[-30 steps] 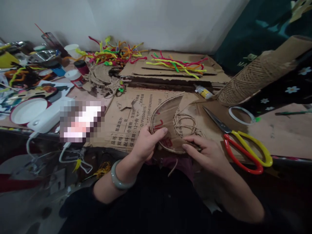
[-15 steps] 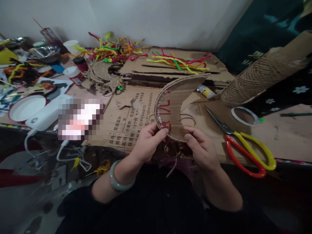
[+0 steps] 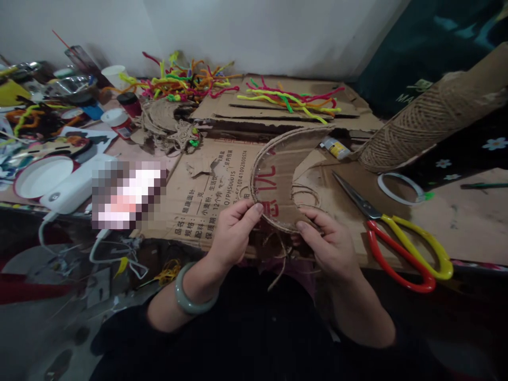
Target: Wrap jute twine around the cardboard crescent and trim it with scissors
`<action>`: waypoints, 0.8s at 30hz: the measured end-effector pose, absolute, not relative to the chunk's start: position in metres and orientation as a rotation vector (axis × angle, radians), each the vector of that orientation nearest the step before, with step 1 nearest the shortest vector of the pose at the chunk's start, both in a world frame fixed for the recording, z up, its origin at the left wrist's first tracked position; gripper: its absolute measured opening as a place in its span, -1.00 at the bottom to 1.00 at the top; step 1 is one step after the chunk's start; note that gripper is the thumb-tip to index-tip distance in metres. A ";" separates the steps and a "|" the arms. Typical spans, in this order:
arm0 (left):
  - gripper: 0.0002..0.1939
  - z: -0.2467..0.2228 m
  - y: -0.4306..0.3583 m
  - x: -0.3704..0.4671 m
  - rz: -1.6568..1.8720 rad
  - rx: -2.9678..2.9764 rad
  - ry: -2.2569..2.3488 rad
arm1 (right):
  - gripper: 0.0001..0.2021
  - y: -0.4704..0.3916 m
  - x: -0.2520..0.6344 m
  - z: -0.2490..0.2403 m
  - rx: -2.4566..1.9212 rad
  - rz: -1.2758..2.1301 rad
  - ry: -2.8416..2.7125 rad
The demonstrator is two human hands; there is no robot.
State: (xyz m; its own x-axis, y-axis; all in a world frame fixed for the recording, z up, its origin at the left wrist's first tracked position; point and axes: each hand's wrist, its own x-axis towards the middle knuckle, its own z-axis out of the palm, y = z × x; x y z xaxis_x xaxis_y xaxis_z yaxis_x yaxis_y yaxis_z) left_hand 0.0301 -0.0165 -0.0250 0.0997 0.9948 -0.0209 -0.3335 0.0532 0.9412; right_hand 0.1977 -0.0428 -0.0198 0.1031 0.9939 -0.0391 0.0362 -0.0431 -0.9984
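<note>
Between my two hands is a crescent of brown cardboard [image 3: 278,177] with red printed characters and twine along its outer edge. My left hand [image 3: 234,233] pinches its lower left rim, thumb on top. The lower right end is gripped by my right hand [image 3: 329,238], whose thumb presses on the cardboard. A loose tail of twine [image 3: 282,264] hangs below the crescent, and a loop of twine [image 3: 311,194] lies behind its inner curve. Under it all is a flattened cardboard sheet [image 3: 190,196] with black print.
Scissors [image 3: 397,238] with red and yellow handles lie to the right, near a white ring [image 3: 400,188] and a large twine spool [image 3: 416,121]. A paint tube [image 3: 334,147] sits behind. Colourful pipe cleaners [image 3: 293,100] are at the back. At left are a phone [image 3: 129,196] and paint jars [image 3: 118,123].
My left hand has slid slightly left and down along the crescent's rim. The crescent has tipped a little lower, and my right hand still grips its lower end.
</note>
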 end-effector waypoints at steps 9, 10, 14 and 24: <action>-0.77 -0.020 -0.018 0.028 1.047 1.062 0.886 | -0.75 -0.042 0.199 -0.015 -1.296 1.160 -1.138; -0.78 -0.019 -0.018 0.028 1.050 1.063 0.898 | -0.74 -0.043 0.200 -0.016 -1.292 1.147 -1.160; -0.81 -0.018 -0.019 0.030 1.083 0.963 0.902 | -0.67 -0.045 0.201 -0.021 -1.235 1.118 -1.204; -0.76 -0.011 -0.018 0.032 1.009 1.017 0.884 | -0.70 -0.045 0.202 -0.022 -1.300 1.049 -1.318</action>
